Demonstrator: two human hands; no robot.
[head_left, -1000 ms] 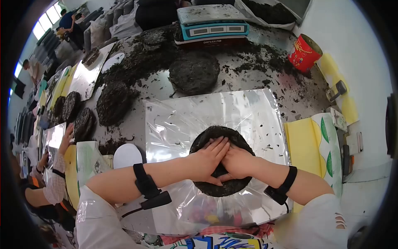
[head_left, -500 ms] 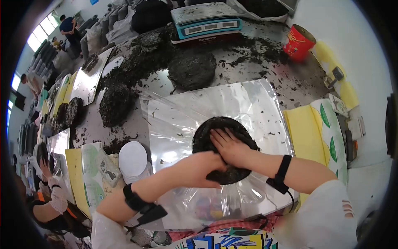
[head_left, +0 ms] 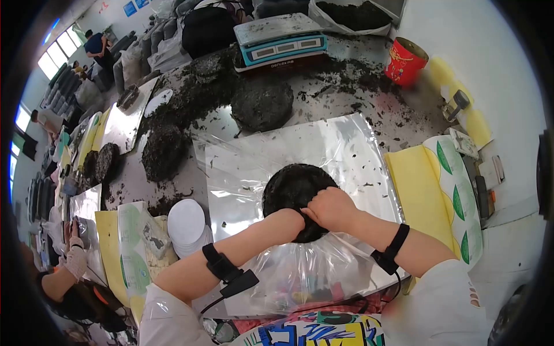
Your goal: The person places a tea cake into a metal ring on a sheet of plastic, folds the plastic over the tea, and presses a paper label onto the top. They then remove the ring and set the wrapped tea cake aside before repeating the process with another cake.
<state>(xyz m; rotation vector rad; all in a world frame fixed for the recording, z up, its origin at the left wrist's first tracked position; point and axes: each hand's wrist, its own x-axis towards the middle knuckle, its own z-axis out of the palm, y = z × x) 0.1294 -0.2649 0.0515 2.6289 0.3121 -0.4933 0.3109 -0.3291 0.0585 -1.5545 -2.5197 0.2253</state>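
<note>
A dark round cake of pressed, leafy-looking material (head_left: 297,187) lies on clear plastic film (head_left: 306,268), over a shiny silver board (head_left: 360,155). Both my hands meet at the near part of the cake. My left hand (head_left: 287,224) is closed at its near left edge, the fingertips mostly hidden behind the hand. My right hand (head_left: 330,209) has curled fingers pinched together on the near right top of the cake, close to the left one. Whatever either pinch holds is too small or hidden to make out. Straps with small devices sit on both forearms.
Other dark cakes (head_left: 262,106) and loose dark crumbs lie behind the board. A blue scale (head_left: 283,49) and a red tin (head_left: 405,62) stand farther back. White paper discs (head_left: 186,222) are at left, a yellow sheet (head_left: 418,196) at right. A co-worker's arm (head_left: 66,274) is far left.
My right hand was flat with spread fingers on the cake; it has drawn back and curled. My left hand has closed at the near edge. The co-worker's hand has moved lower.
</note>
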